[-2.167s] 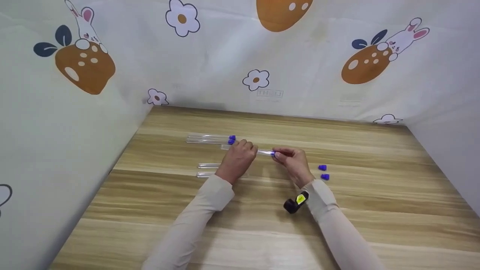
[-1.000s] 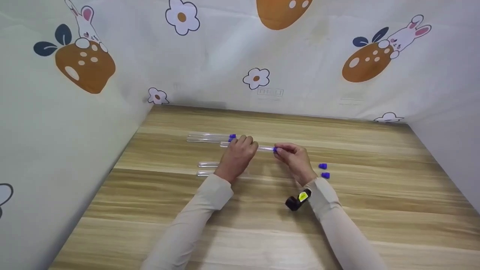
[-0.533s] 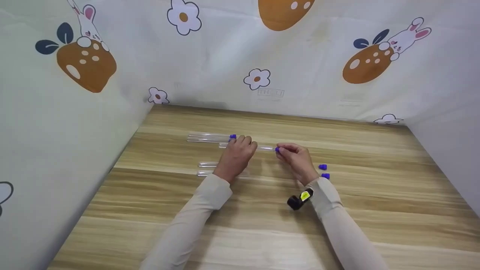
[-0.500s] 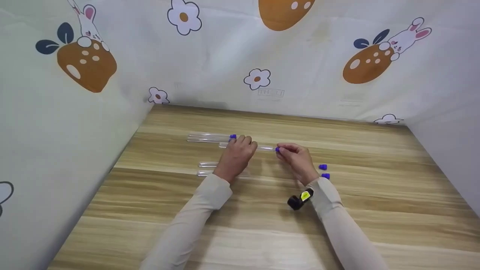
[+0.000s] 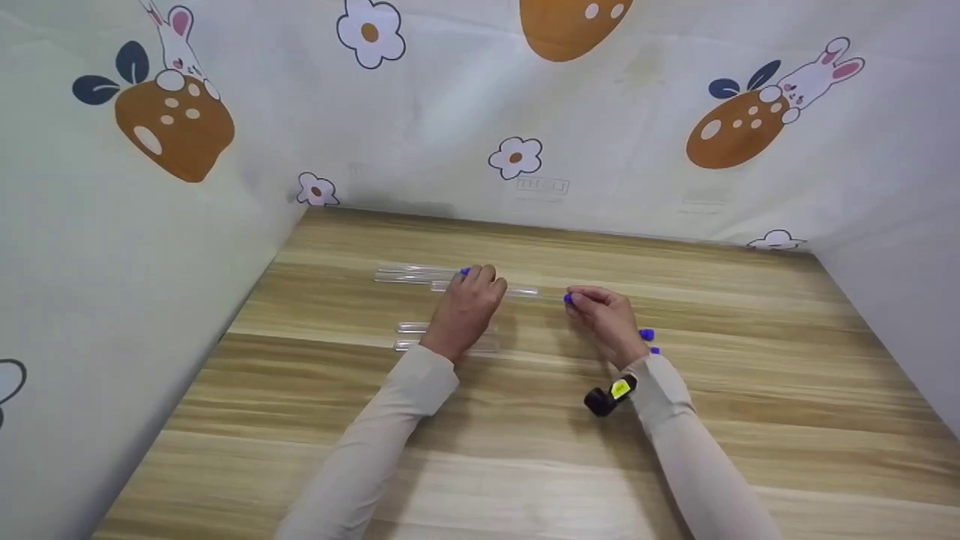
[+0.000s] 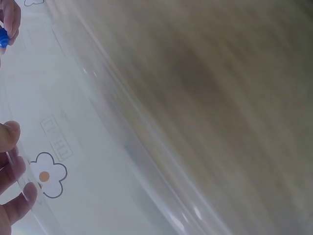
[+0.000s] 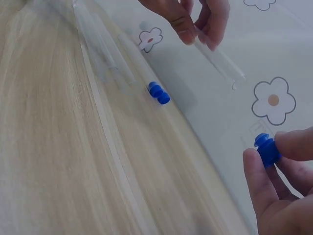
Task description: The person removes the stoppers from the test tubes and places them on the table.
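My left hand (image 5: 469, 311) grips a clear test tube (image 5: 523, 292) around its middle, the tube lying crosswise over the table. In the right wrist view the bare end of that tube (image 6: 44, 213) points toward my other hand. A small blue stopper (image 7: 267, 149) is pinched between the thumb and fingers of my right hand (image 5: 609, 322). A short gap separates stopper and tube end. Behind my left hand lie stoppered tubes (image 5: 412, 274), their blue stoppers (image 7: 159, 93) plain in the right wrist view. Two more clear tubes (image 5: 411, 328) lie nearer, partly covered by my left hand.
Two loose blue stoppers (image 5: 647, 334) lie on the wooden table (image 5: 525, 450) beside my right hand, which partly covers them. A black wrist camera (image 5: 602, 400) juts from my right cuff. A patterned white curtain (image 5: 450, 112) closes off the table's back and sides.
Earlier the stopper was right at the tube's end. My right hand has moved right with it, my left hand slightly left with the tube, opening a gap between the two.
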`<state>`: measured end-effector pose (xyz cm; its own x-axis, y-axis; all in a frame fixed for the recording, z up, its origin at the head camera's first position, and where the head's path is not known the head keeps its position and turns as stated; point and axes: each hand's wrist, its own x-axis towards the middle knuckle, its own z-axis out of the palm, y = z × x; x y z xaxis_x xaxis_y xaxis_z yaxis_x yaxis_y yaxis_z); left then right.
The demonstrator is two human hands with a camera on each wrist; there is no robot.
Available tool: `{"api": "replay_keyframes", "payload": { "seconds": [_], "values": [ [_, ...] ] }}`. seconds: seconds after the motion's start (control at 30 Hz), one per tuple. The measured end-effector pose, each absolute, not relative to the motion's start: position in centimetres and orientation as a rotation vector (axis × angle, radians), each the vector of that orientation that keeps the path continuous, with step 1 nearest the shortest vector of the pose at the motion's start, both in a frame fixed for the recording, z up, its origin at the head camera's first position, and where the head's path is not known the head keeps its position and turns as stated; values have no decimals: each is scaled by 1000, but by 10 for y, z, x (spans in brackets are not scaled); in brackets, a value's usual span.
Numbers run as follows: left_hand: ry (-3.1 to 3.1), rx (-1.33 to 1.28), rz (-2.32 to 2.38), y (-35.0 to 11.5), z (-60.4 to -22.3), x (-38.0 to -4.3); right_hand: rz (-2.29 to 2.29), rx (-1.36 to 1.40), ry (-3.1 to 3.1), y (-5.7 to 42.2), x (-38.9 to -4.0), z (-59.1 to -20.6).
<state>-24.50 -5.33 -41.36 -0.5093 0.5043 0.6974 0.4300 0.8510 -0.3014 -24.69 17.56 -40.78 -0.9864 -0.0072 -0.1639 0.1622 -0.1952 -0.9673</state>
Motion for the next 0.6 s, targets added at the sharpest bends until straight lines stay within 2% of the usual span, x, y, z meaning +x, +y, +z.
{"api": "replay_keyframes", "payload": {
  "seconds": [0.6],
  "values": [
    [-2178, -637, 138, -62, -415, -249, -2338, 191, 1944, 193, -255, -401]
  ]
}}
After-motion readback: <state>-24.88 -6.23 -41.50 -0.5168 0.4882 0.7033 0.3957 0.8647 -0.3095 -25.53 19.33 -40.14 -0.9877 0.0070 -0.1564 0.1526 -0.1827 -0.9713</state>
